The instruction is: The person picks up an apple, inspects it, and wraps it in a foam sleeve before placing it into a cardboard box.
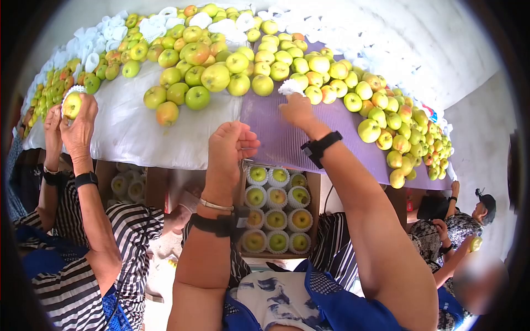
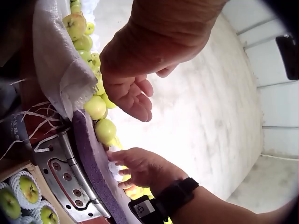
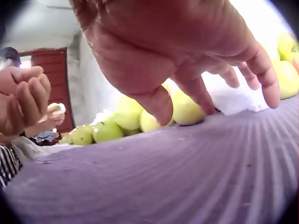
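My right hand (image 1: 298, 111) reaches over the purple ridged mat (image 1: 270, 129), its fingertips right at a white foam net (image 1: 290, 86) beside the apples. The right wrist view shows its fingers spread and bent downward, with the foam net (image 3: 231, 95) just beyond them. Nearer me, my left hand (image 1: 225, 151) hovers at the table's front edge, fingers loosely curled and holding nothing. Yellow-green apples, some blushed red, lie heaped in front, the closest being a yellow apple (image 1: 262, 85) left of the foam net. Below the edge, netted apples (image 1: 277, 197) stand in rows inside a cardboard box (image 1: 316, 212).
White plastic sheeting (image 1: 124, 124) covers the table's left part. Loose foam nets (image 1: 91, 41) lie behind the apple heaps. At left, another person's hands (image 1: 77, 127) hold a netted apple (image 1: 72, 105). More people sit at right. A metal hinge (image 2: 70, 175) shows at the table edge.
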